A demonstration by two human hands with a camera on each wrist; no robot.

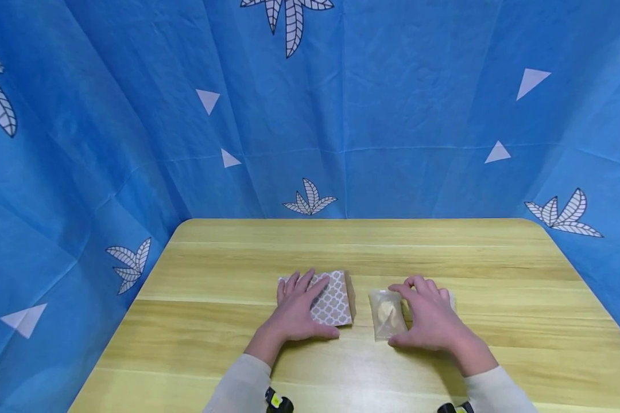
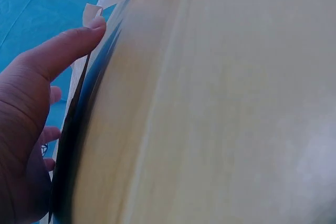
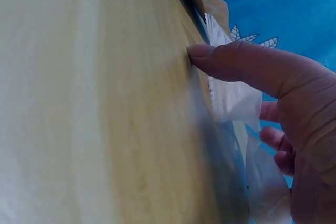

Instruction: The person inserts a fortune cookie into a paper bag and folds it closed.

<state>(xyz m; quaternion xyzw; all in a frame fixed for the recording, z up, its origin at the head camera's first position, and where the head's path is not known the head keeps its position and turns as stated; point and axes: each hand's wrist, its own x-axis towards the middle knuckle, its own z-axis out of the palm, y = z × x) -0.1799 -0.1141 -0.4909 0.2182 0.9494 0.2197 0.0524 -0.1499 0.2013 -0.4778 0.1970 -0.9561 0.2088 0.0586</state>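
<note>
Right hand (image 1: 430, 318), thumb and forefinger wide about a clear packet (image 1: 384, 315), seems poised to grasp, needing gentle closing, while left hand (image 1: 295, 317) spreads over a patterned bag (image 1: 336, 301).

I got bright head view; pale glare whitened wood-grain tabletop (image 1: 361, 370) at lower centre, soft shadows lay under left hand (image 1: 298, 315) and right hand (image 1: 430, 315). Wrist views reached me dimmer, tabletop blurred.

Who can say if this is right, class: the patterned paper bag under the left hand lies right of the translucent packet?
The side is wrong: the patterned paper bag under the left hand lies left of the translucent packet, as the head view shows.
</note>
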